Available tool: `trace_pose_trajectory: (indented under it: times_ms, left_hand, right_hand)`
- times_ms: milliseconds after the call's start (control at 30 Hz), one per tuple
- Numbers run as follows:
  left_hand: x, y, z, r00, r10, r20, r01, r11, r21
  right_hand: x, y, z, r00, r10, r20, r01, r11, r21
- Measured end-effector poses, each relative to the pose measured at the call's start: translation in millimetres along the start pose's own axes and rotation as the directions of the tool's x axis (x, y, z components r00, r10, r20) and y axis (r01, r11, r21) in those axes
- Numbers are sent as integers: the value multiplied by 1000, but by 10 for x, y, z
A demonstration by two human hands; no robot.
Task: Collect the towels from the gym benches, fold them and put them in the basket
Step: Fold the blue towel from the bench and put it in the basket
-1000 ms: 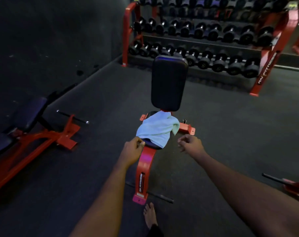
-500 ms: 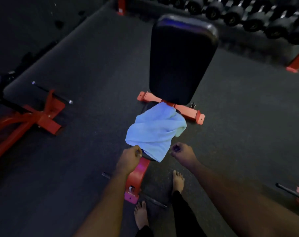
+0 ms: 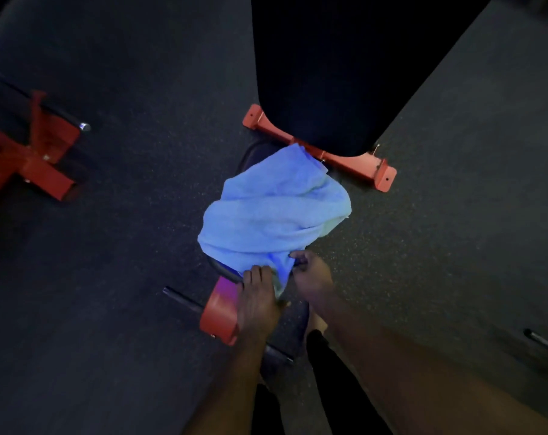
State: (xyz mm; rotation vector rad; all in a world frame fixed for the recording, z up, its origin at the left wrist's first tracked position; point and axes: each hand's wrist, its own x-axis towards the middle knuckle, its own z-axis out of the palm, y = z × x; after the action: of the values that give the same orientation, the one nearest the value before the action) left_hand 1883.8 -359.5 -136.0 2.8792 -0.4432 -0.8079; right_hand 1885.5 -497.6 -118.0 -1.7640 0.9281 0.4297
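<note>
1. One towel [image 3: 274, 211], light blue and crumpled, lies draped over the seat pad [image 3: 250, 153] of the gym bench; this seat is the surface that carries it. The towel's near edge hangs over the front of the seat.
2. Left hand [image 3: 258, 301]: placed on the near edge of the towel, fingers [image 3: 257, 273] curled down over the cloth at the front rim of the seat. Contact with the towel is plain; whether the fingers close fully around the fabric cannot be told.
3. Right hand [image 3: 312, 279]: just beside the left, fingers bent tight at the lower right corner of the towel, pinching a gather of cloth there. The two hands sit close together with a fold of towel hanging between them.
4. Backrest [image 3: 323, 67]: a dark padded panel rising beyond the seat, filling the upper middle of the view. The far corner of the towel reaches its base.
5. Red frame: a rear cross foot [image 3: 354, 161] lies on the floor [image 3: 141, 183] behind the seat, and a front foot [image 3: 221, 315] with a dark cross bar sits below the left hand.
6. A second bench frame [image 3: 31, 158], also red with a dark bar, stands well apart at the left edge.
7. A bare foot [image 3: 318, 323] of the person shows below the right wrist, partly hidden by the forearm.
8. Lighting is dim; fine detail of the floor is a dark speckled mat only.
</note>
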Motion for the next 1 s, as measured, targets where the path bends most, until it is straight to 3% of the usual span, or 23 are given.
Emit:
trace_pose_trajectory:
  times_ms: [167, 300, 400, 500, 633, 800, 900, 1000]
  left_hand:
    - [8, 25, -303, 988, -85, -132, 81, 996, -41]
    - [-205, -101, -1122, 937, 63, -345, -133, 974, -183]
    - [-325, -209, -1781, 863, 176, -473, -283, 945, -165]
    - [-575, -288, -2494, 782, 277, -558, -404, 907, -115]
    - [-761, -318, -3257, 736, 287, -613, -433, 895, -102]
    - [-1049, -195, -4117, 639, 258, -725, -485, 866, -119]
    - [-1312, -91, -4541, 566, 195, -801, -508, 848, -153]
    - [-1534, -11, -4804, 505, 156, -849, -520, 840, -155]
  right_hand:
    - [-37, -212, -189, 993, -116, 26, 118, 991, -62]
    - [-383, -584, -371, 945, -324, -32, 310, 925, -221]
    - [-641, -970, -426, 884, -466, -37, 433, 846, -310]
    - [-1020, -1482, -460, 807, -586, -69, 551, 790, -271]
    - [-1369, -2041, -637, 760, -633, -146, 603, 771, -206]
    - [-1832, -2653, -959, 712, -700, -49, 662, 694, -284]
    - [-2143, -2907, -1068, 665, -747, 23, 685, 597, -417]
    - [-2336, -3031, -1098, 661, -744, -101, 608, 609, -508]
